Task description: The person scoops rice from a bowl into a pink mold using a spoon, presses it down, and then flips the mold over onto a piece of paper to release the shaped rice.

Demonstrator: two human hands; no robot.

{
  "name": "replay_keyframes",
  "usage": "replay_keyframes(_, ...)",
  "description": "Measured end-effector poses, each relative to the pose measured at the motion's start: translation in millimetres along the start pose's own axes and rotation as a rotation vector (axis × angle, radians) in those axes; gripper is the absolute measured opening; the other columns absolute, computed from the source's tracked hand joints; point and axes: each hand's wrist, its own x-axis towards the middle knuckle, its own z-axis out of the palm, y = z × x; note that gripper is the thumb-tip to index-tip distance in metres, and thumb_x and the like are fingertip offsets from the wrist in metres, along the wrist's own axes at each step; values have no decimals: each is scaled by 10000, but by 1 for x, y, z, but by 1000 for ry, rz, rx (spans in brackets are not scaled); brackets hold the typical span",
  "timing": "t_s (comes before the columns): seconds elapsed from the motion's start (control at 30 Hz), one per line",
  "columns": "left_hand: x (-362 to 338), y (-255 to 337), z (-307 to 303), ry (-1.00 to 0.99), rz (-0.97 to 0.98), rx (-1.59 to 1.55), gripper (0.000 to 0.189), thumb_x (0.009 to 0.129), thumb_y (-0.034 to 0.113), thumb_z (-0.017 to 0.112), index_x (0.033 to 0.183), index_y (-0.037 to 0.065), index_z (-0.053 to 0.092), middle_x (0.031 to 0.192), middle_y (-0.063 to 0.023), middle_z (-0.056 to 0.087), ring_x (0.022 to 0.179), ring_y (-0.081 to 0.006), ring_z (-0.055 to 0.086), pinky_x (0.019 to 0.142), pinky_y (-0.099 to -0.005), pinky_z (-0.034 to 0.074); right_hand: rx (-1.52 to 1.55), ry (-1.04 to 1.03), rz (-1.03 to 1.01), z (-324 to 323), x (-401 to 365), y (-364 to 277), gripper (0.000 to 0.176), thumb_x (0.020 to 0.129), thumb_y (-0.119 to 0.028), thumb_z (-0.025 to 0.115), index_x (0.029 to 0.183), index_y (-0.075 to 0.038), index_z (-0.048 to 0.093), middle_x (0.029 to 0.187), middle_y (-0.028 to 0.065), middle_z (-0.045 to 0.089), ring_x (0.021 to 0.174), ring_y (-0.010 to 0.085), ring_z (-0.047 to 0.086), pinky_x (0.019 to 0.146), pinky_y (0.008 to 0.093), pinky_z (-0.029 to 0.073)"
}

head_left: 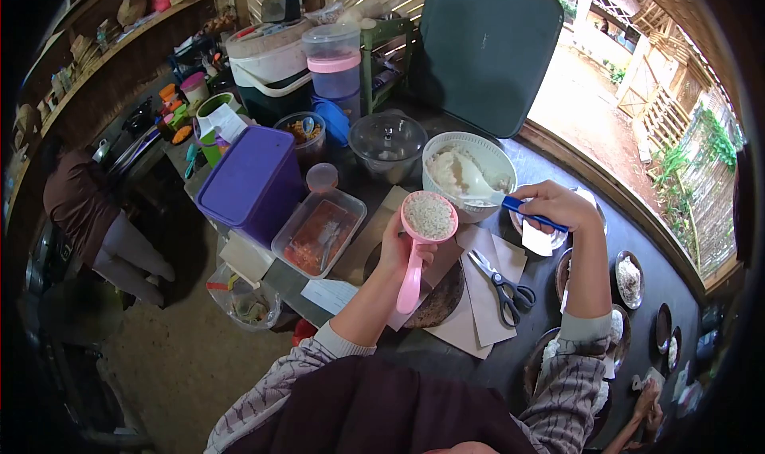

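My left hand is closed around a pink scoop whose round cup is packed with white rice. In my right hand is the blue handle of a rice paddle; its pale blade reaches into a white ribbed tub of cooked rice. The scoop is beside the tub's near left side, apart from the paddle. Below my hands, brown paper sheets lie over a round dark board. Black-handled scissors rest on the paper.
Left stand a clear box of red sauce and a purple lidded box. Behind is a glass-lidded pot. Several bowls of white food line the right. Another person's hands show lower right; a person bends at left.
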Motion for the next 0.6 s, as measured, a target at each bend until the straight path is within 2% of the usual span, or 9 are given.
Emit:
replay_keyframes(0.1, 0, -1, 0, -29, -2, 15, 640, 785, 581, 547, 1132, 44, 529, 794, -57, 524, 485, -73, 363, 380, -165, 330, -65, -43, -41, 17, -3, -2, 350, 839, -117, 547, 1176, -30, 579, 581, 11, 569, 445, 65, 501, 426, 214, 411)
replay_keyframes(0.17, -2, 0, 4, -25, -10, 24, 644, 787, 590, 542, 1128, 43, 529, 783, -56, 516, 484, -69, 354, 377, -163, 321, -168, -1, -18, 37, -14, -20, 352, 852, -138, 531, 1184, -29, 570, 582, 13, 566, 445, 70, 505, 439, 213, 416)
replay_keyframes(0.2, -4, 1, 5, -28, -1, 23, 648, 779, 597, 552, 1115, 44, 531, 772, -55, 507, 481, -70, 347, 375, -163, 318, -238, 21, 10, 44, -17, -26, 362, 848, -146, 519, 1198, -62, 560, 602, 72, 593, 471, 135, 548, 486, 263, 445)
replay_keyframes(0.23, -6, 2, 7, -28, 12, 22, 648, 779, 597, 552, 1115, 44, 531, 772, -55, 507, 481, -70, 347, 375, -163, 318, -244, 12, 1, 51, -18, -25, 362, 848, -146, 519, 1198, -62, 560, 602, 72, 593, 471, 135, 548, 486, 263, 445)
replay_keyframes(0.3, -8, 5, 10, 10, 29, 5, 647, 769, 602, 564, 1104, 50, 535, 766, -55, 503, 483, -71, 351, 375, -163, 319, -481, 173, -146, 63, -20, -22, 372, 830, -130, 515, 1198, -101, 558, 672, 141, 617, 537, 212, 590, 551, 323, 464)
replay_keyframes(0.33, -9, 5, 12, 4, 48, 2, 653, 760, 604, 575, 1106, 53, 534, 759, -54, 500, 483, -71, 359, 375, -160, 321, -472, 201, -166, 68, -24, -26, 388, 814, -126, 527, 1202, -121, 550, 736, 185, 619, 612, 298, 605, 614, 373, 468)
replay_keyframes(0.37, -10, 6, 10, 3, 50, 1, 653, 760, 604, 575, 1106, 53, 534, 759, -54, 500, 483, -71, 359, 375, -160, 321, -474, 199, -167, 71, -25, -24, 388, 814, -126, 527, 1202, -121, 550, 736, 185, 619, 612, 298, 605, 614, 373, 468)
replay_keyframes(0.43, -8, 9, 5, -24, 63, -48, 649, 762, 600, 574, 1111, 55, 532, 762, -52, 502, 482, -71, 368, 377, -156, 327, -573, 350, -393, 78, -26, -20, 373, 821, -115, 536, 1193, -111, 553, 766, 193, 625, 645, 331, 603, 632, 379, 471)
replay_keyframes(0.6, -8, 12, 3, -28, 75, -17, 645, 769, 587, 566, 1130, 54, 526, 773, -51, 507, 482, -66, 371, 379, -154, 333, -596, 446, -517, 92, -31, -19, 368, 825, -71, 534, 1192, -96, 544, 768, 197, 611, 678, 351, 592, 649, 399, 463)
